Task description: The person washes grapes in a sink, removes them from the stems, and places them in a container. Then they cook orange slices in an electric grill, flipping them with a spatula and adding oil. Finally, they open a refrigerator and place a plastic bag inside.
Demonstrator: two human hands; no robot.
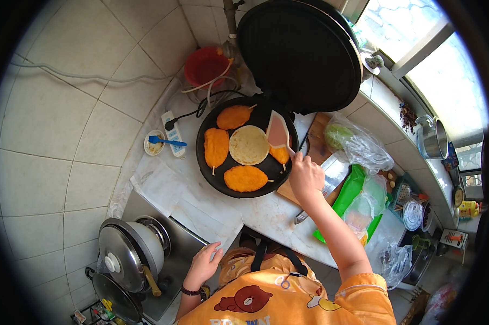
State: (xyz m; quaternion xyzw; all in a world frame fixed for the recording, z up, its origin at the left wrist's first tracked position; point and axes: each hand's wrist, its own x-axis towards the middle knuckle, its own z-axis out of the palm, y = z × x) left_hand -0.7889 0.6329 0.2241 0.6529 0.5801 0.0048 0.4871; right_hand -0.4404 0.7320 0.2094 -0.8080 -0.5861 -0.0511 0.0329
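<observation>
My right hand (pixel 306 175) grips the handle of a pink spatula with a pale rim (pixel 278 132). The blade is over the right side of a round black electric griddle (pixel 244 194), partly hiding an orange battered piece on a stick (pixel 280 154). Three more such pieces lie around the pan: one at the top (pixel 234 117), one on the left (pixel 216 147) and one at the bottom (pixel 245 178). In the middle sits a round flatbread (pixel 249 145). My left hand (pixel 204 262) holds nothing, its fingers loosely apart by the counter's front edge.
The griddle's lid (pixel 299 55) stands raised behind. Right of the pan, a cleaver (pixel 334 172) rests on a wooden cutting board (pixel 318 138) beside bagged cabbage (pixel 338 135). Left are a power strip (pixel 173 136) and a small bowl (pixel 153 149) with a blue brush (pixel 169 141). A lidded pot (pixel 122 260) stands lower left.
</observation>
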